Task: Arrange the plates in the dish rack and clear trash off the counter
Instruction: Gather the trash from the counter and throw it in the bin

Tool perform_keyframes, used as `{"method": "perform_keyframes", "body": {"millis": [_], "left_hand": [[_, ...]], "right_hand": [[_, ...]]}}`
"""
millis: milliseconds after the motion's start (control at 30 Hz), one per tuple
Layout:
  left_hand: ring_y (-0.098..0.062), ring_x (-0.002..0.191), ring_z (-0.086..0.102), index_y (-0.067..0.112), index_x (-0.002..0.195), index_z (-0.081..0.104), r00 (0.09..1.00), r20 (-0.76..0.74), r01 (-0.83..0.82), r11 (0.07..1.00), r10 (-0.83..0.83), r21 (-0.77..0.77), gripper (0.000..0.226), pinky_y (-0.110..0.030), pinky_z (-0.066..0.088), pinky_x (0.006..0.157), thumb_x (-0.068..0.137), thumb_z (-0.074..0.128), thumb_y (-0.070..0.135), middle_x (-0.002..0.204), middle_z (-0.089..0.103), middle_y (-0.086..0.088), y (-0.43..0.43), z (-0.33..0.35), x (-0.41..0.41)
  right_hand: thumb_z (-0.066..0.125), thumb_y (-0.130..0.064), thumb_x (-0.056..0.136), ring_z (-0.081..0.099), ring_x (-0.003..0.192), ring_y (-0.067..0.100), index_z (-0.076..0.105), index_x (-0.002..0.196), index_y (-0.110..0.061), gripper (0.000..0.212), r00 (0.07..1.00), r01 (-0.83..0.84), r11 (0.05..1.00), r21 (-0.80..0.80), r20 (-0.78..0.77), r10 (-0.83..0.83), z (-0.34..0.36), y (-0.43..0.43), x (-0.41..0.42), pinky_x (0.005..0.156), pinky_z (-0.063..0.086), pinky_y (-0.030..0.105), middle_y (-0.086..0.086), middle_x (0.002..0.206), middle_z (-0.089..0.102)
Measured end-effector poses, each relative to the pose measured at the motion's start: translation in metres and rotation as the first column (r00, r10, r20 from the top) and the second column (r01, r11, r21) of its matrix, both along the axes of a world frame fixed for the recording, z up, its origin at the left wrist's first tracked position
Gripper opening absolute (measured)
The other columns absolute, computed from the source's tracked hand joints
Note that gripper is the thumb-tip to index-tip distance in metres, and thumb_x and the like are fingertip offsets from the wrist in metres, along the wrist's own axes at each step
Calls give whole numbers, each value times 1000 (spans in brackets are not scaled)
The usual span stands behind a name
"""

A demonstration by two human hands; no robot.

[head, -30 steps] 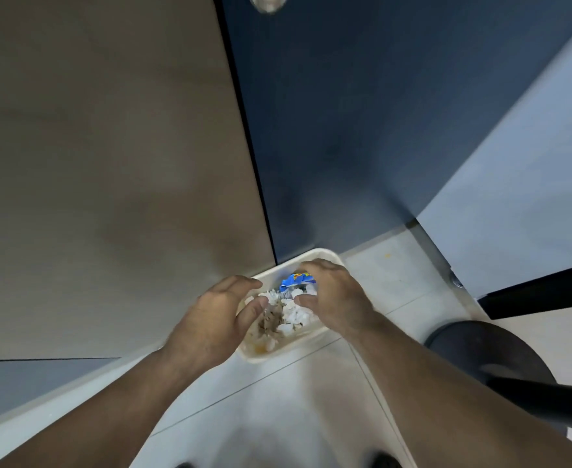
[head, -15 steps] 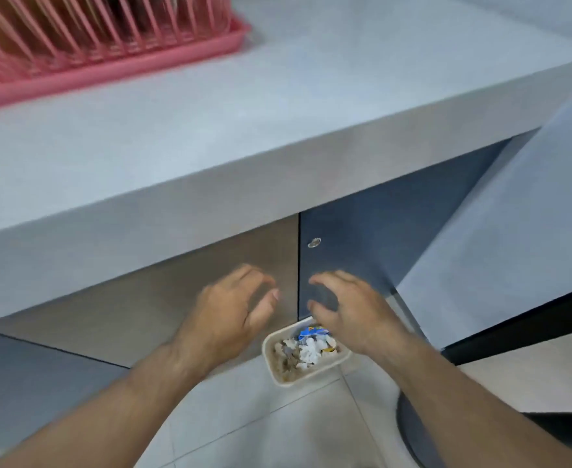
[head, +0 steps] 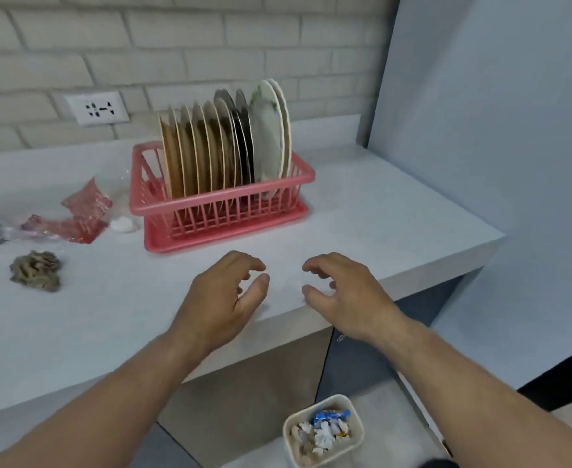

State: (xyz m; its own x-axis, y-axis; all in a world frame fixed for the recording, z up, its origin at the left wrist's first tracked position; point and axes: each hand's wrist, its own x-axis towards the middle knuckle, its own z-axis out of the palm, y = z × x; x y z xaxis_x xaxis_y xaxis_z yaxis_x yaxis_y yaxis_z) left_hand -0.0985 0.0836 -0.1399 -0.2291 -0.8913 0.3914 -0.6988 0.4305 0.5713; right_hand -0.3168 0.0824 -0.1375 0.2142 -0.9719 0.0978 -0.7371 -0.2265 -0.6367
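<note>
White brick wall at the rear, with one socket set in it. A pale grey worktop runs along the wall and ends against a light blue panel on the right.

Rack: pink plastic, standing on the worktop near the wall, right of centre. Plates: a full row stands on edge inside it, close together. They are tan at the left, dark in the middle and white at the right end.

Trash on the worktop, all left of the rack:
- a red wrapper, crumpled, just beside the rack;
- a small white scrap, next to the rack's base;
- a brown wad, nearer the front edge and apart from the rest;
- a grey item at the left border, cut off and not identifiable.

Left hand: above the worktop's front edge, palm down, fingers loosely curled and apart, holding nothing. Right hand: beside it, in the same posture, fingers loosely curled and spread, holding nothing. The two hands are near each other but do not touch. Whether either touches the worktop cannot be told.

Below the worktop are a beige door and a dark blue door. A cream bin stands on the floor in front of them, under the right forearm. It holds paper scraps and a blue wrapper.
</note>
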Motion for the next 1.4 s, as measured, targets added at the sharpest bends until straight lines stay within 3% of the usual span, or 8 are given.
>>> {"method": "perform_keyframes", "body": {"millis": [200, 733, 967, 1100, 1233, 1400], "left_hand": [[-4, 93, 56, 29, 107, 60, 999, 35, -35, 999, 35, -6, 20, -25, 51, 78, 93, 50, 39, 108, 57, 19, -9, 28, 68], [-1, 92, 55, 32, 106, 60, 980, 44, -194, 981, 195, -20, 19, -19, 48, 75, 93, 49, 39, 105, 55, 24, -43, 16, 148], [2, 89, 55, 31, 102, 60, 964, -8, -266, 963, 266, -51, 18, -15, 41, 69, 93, 48, 41, 99, 55, 23, -62, 19, 232], [0, 84, 56, 33, 90, 58, 961, -1, -276, 958, 277, -76, 12, -19, 45, 64, 93, 46, 36, 94, 56, 19, -77, 30, 296], [8, 90, 53, 23, 99, 63, 945, -37, -327, 939, 325, -111, 14, -10, 39, 69, 95, 50, 22, 99, 58, 14, -95, 37, 359], [11, 88, 52, 19, 103, 63, 937, -27, -350, 934, 349, -76, 16, -5, 36, 67, 96, 50, 23, 102, 58, 11, -103, 30, 413]], "right_hand": [[57, -40, 91, 50, 111, 4, 57, 120, -35, 30, 1000, 29, 999, -45, 12, -28, 40, -8, 59, 98, 47, 32, -22, 119, 52], [57, -41, 91, 52, 103, -1, 55, 119, -34, 29, 986, -165, 983, 83, -4, 166, 12, -57, 145, 93, 49, 28, -22, 110, 53], [52, -42, 94, 49, 112, 6, 52, 128, -28, 37, 955, -274, 954, 122, -78, 284, 8, -68, 241, 99, 44, 28, -18, 126, 50], [52, -45, 93, 50, 114, 10, 54, 127, -27, 39, 951, -280, 954, 102, -109, 291, 4, -78, 312, 97, 43, 29, -15, 125, 50], [53, -55, 91, 50, 114, 16, 52, 130, -24, 50, 945, -270, 956, 115, -158, 286, 4, -91, 379, 93, 44, 32, -9, 128, 49], [56, -66, 82, 46, 113, 22, 41, 132, -25, 66, 954, -165, 983, 75, -243, 179, 0, -99, 449, 90, 47, 40, -2, 126, 44]]}}
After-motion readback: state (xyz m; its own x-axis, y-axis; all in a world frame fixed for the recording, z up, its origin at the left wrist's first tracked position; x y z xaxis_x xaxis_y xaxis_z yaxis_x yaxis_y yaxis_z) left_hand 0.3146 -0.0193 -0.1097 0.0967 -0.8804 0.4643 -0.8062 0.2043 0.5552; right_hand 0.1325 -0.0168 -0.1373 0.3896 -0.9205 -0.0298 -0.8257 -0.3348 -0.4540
